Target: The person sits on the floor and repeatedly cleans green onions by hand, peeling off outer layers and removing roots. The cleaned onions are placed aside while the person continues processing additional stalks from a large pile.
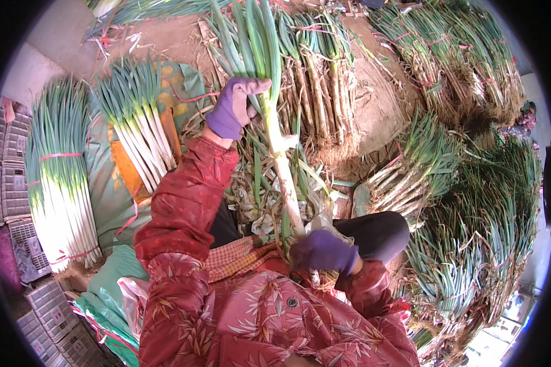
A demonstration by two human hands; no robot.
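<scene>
While left purple-gloved hand [232,109] pinches long green-white leek [284,171], lower end slants down to right purple-gloved hand [326,252]; right fingers blurry, can't tell.

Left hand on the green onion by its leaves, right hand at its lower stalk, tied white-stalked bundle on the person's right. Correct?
No: the head view shows the tied white-stalked bundle on the person's left. Left hand and right hand are on the green onion as stated.
</scene>
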